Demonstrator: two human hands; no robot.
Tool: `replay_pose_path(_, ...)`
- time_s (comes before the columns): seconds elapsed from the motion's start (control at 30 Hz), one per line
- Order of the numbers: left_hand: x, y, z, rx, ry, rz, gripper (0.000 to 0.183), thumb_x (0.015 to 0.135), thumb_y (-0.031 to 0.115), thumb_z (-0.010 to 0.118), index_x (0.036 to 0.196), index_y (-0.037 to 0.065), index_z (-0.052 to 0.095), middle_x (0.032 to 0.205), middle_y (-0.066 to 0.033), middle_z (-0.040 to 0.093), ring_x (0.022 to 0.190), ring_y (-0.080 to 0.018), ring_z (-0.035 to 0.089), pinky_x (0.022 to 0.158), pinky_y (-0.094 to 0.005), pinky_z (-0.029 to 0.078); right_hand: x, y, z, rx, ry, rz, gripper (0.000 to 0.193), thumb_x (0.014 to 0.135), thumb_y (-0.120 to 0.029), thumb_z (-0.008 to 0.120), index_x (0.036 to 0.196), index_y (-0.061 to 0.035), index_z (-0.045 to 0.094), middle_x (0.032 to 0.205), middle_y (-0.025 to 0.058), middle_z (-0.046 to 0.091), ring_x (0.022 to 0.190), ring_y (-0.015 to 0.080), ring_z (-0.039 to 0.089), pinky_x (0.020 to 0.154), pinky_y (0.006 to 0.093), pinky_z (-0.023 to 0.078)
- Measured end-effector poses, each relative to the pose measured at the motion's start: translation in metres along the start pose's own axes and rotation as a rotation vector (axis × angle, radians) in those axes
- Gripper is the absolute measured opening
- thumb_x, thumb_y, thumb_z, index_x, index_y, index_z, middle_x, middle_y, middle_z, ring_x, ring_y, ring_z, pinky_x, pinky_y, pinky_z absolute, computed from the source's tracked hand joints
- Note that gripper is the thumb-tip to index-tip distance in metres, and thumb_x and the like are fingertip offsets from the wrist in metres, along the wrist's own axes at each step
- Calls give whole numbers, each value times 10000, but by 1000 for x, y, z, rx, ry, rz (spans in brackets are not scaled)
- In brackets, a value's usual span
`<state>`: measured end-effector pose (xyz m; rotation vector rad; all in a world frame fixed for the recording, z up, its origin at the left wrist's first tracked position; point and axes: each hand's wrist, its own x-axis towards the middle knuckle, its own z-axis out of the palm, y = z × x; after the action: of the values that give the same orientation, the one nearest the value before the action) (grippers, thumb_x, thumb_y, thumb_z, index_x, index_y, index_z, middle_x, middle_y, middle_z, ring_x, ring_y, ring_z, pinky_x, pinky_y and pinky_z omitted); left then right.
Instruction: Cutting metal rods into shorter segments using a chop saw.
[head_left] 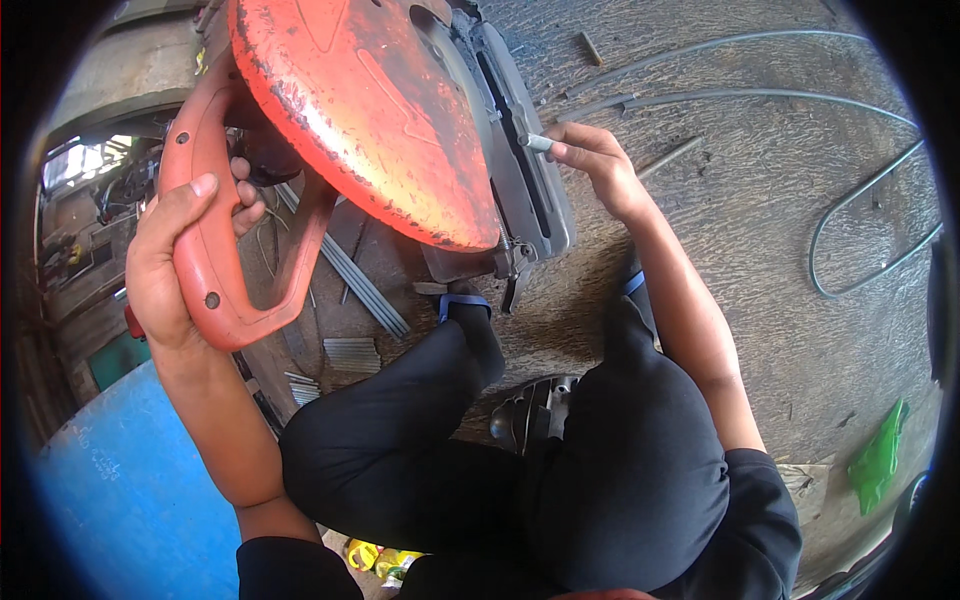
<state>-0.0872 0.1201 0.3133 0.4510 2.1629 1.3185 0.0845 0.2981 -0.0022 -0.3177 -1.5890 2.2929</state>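
A cut-off saw with a worn orange blade guard (370, 130) stands in front of me. My left hand (160, 260) is wrapped round its orange D-shaped handle (215, 290), thumb on top and fingers curled through the opening. Between the thumb and fingers of my right hand (600, 165) is a short grey metal tube (537, 143). The tube is held over the right side of the saw's grey metal base (545, 195), near its slot. The cutting disc is hidden under the guard.
Long metal rods (365, 290) and a stack of short rods (352, 354) lie left of my foot. Bent metal rods (740, 94) spread over the floor at right, with a loose rod (672, 156) near my right wrist. A blue surface (140, 490) and a green bag (880, 455) flank me.
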Motion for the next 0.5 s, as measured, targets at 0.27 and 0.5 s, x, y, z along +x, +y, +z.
replay_pose_path(0.27,-5,0,14,-45,7,30,579,870,209,529,1346,-86,381,1214,-235,547,1070,-298,579,932,-379,453,15,6,11,-954,309,-166,170,851,-262,625,923,-125,696,838,43,629,888,192,568,864,398,320)
replay_pose_path(0.5,-6,1,16,-53,19,21,598,876,243,518,1364,-70,372,1255,-229,525,1107,-303,555,962,-386,420,39,-1,8,-1199,332,-452,85,775,-218,664,835,-165,694,805,-10,592,860,193,542,839,456,297)
